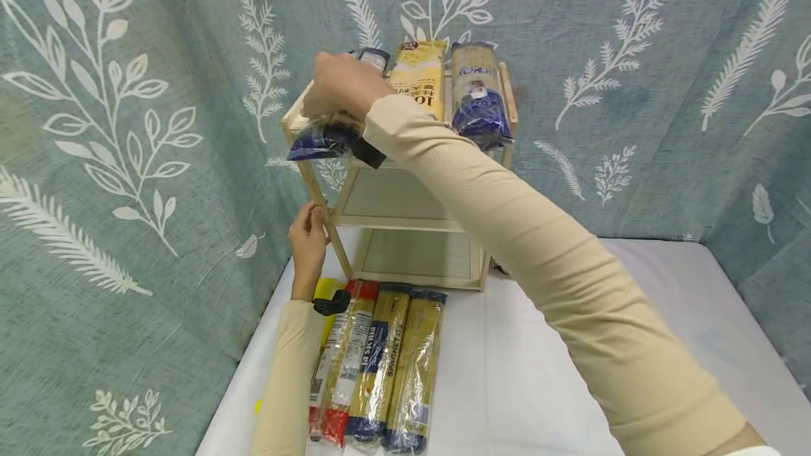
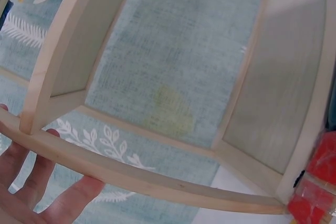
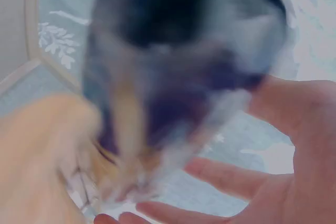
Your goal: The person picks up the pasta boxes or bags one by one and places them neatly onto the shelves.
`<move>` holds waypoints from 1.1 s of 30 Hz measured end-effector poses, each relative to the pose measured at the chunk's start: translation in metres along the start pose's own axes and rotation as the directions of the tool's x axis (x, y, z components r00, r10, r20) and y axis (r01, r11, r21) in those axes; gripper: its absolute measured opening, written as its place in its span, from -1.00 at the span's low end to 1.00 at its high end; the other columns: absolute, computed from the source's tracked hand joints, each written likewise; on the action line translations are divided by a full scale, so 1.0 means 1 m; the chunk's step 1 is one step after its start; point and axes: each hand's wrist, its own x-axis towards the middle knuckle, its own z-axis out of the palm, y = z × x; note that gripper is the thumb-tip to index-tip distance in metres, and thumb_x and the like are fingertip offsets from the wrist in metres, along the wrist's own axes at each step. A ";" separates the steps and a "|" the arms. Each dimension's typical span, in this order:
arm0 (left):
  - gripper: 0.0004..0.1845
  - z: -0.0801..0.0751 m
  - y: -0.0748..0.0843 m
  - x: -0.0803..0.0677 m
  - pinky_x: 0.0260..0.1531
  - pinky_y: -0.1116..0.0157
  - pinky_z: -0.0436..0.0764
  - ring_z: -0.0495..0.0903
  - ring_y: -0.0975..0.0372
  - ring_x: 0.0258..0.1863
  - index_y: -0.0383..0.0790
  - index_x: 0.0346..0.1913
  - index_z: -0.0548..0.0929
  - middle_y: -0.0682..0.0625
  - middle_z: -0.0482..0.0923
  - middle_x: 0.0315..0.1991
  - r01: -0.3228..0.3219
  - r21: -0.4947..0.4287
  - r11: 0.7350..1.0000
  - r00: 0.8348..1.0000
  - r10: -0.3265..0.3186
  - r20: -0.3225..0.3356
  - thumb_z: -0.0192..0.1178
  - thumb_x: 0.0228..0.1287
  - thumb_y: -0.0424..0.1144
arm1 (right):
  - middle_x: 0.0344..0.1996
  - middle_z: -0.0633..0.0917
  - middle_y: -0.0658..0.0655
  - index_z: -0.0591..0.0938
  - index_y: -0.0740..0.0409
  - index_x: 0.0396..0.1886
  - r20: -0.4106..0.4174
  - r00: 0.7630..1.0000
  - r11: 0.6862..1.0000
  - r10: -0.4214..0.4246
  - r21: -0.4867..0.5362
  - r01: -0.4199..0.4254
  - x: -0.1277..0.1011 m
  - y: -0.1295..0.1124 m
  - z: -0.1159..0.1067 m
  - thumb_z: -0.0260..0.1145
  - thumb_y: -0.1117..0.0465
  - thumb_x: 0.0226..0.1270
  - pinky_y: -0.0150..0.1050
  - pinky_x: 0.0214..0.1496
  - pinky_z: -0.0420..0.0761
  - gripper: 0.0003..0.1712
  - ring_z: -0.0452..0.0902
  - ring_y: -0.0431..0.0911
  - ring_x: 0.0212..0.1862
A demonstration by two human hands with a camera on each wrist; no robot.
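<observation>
My right hand reaches over the top left of a small wooden rack and grips a pasta packet with a dark blue end. In the right wrist view this packet is blurred, with the thumb and fingers at its side; the hand hides much of it in the head view. Lower down, my left hand holds the rack's left front post. Its fingers lie round the post in the left wrist view. Beside the right forearm, a yellow packet and a clear-and-blue pasta packet lie on the top shelf.
Several long spaghetti packets, among them one marked spaghetti, lie on the white table before the rack. A yellow item is partly behind the left wrist. Patterned curtains stand behind and on both sides.
</observation>
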 end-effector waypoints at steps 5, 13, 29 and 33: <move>-0.55 0.002 -0.003 0.001 -0.41 -0.05 0.65 0.54 0.08 -0.12 -0.23 0.15 0.55 -0.21 0.59 -0.08 0.009 -0.017 1.000 1.000 -0.009 0.007 -0.06 0.44 0.01 | 0.20 0.30 0.00 0.19 -0.02 0.31 0.001 0.999 0.998 -0.040 0.042 0.040 -0.012 0.005 -0.012 0.11 0.01 0.32 -0.28 -0.11 0.34 -0.39 0.24 -0.14 -0.02; -0.63 -0.001 0.012 -0.002 -0.37 -0.11 0.62 0.52 0.02 -0.12 -0.31 0.14 0.53 -0.31 0.57 -0.06 0.031 -0.033 0.999 0.999 -0.030 0.014 -0.07 0.49 -0.16 | -0.46 0.24 -0.06 0.28 0.01 -0.43 -0.287 0.936 0.979 -0.202 -0.091 0.183 -0.041 0.025 -0.021 0.06 0.24 0.15 -0.39 -0.46 0.12 -0.88 0.05 -0.21 -0.48; -0.52 0.002 0.001 -0.003 -0.34 -0.06 0.64 0.51 0.13 -0.10 -0.26 0.17 0.52 -0.20 0.56 -0.08 0.039 -0.006 0.999 0.999 -0.039 0.019 -0.09 0.45 0.02 | 0.18 0.50 0.12 0.50 0.15 0.21 -0.395 0.868 0.953 -0.302 -0.122 0.276 -0.118 0.100 -0.024 0.16 0.06 0.35 -0.10 0.19 0.40 -0.52 0.35 -0.03 0.19; -0.54 0.002 0.002 -0.002 -0.35 -0.03 0.64 0.51 0.12 -0.09 -0.24 0.18 0.52 -0.21 0.56 -0.08 0.025 -0.005 1.000 1.000 -0.025 0.017 -0.09 0.46 0.00 | 0.14 0.52 0.15 0.49 0.16 0.21 -0.381 0.861 0.942 -0.336 -0.142 0.305 -0.134 0.118 -0.019 0.18 0.07 0.36 -0.04 0.15 0.41 -0.52 0.38 0.02 0.16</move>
